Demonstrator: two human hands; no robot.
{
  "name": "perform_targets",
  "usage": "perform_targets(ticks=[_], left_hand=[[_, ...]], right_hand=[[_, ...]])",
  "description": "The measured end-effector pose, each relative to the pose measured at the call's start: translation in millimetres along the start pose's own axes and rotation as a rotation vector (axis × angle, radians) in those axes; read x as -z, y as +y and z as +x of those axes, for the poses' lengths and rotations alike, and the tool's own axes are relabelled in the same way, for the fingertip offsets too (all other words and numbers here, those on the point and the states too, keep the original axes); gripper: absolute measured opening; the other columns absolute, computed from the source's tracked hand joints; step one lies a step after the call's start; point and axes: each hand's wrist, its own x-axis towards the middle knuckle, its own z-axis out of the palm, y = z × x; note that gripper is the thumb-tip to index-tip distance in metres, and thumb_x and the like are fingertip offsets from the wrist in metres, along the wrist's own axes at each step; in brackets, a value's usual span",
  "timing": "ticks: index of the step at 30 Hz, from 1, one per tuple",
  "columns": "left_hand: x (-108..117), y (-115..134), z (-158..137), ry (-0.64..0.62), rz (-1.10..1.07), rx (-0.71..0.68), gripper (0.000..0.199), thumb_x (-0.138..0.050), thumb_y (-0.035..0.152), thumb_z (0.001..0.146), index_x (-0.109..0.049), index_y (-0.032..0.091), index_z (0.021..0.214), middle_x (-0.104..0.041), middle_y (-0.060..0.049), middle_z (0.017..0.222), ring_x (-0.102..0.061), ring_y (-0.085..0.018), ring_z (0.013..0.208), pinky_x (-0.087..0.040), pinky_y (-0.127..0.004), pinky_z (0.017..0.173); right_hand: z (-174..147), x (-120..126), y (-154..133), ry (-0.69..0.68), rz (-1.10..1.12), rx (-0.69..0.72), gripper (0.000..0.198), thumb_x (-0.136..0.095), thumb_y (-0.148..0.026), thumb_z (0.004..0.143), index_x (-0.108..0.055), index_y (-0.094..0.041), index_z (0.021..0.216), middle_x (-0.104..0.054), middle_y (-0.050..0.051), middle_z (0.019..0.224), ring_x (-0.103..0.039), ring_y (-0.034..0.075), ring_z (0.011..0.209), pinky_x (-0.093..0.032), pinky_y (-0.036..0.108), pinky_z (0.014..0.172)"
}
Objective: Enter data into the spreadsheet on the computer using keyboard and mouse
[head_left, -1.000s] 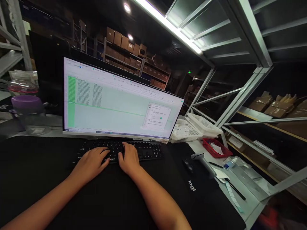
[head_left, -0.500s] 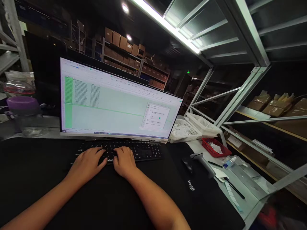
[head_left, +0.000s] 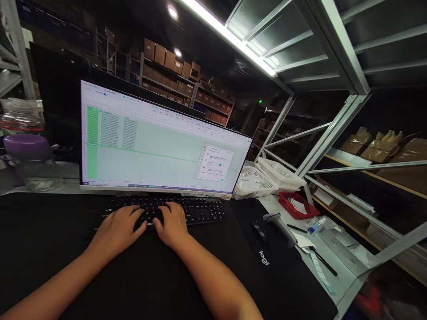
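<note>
Keyboard (head_left: 198, 211), oblong and black, lies beneath the left hand (head_left: 116, 227) and right hand (head_left: 172, 226), both loosely spread, fingers curved.

A purple-lidded jar (head_left: 31, 155) is standing at left, two white perforated baskets (head_left: 251, 192) are sitting near a red basket (head_left: 302, 215) on the bench (head_left: 271, 204), a grey handheld scanner (head_left: 283, 229) is lying closer, a tube light (head_left: 230, 38) is glowing overhead, cardboard boxes (head_left: 169, 60) are lining shelves (head_left: 141, 67).

Fingers (head_left: 163, 209) hide part of the keyboard (head_left: 151, 209); text (head_left: 110, 131) on the monitor (head_left: 160, 166) is illegibly small.
</note>
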Motion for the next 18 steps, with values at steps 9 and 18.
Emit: perform_targets(ticks=[9,18], left_hand=[[19,-1,3,-0.031,-0.010,0.054,0.052,-0.040,0.035,0.089,-0.078,0.012,0.116,-0.074,-0.018,0.128,-0.068,-0.035,0.121,-0.054,-0.052,0.107],[40,-13,1,-0.041,-0.057,0.220,0.045,-0.040,0.022,0.085,-0.081,0.018,0.101,-0.077,-0.011,0.122,-0.069,-0.031,0.118,-0.055,-0.047,0.106]], right_hand=[[-1,-3,1,-0.053,-0.030,0.062,0.038,-0.060,-0.029,0.104,-0.067,-0.022,0.141,-0.064,0.012,0.151,-0.052,0.028,0.147,-0.034,0.053,0.129],[13,12,31,0.094,0.234,-0.164,0.054,-0.043,0.007,0.077,-0.078,-0.021,0.107,-0.080,0.004,0.101,-0.072,0.019,0.101,-0.053,0.030,0.095]])
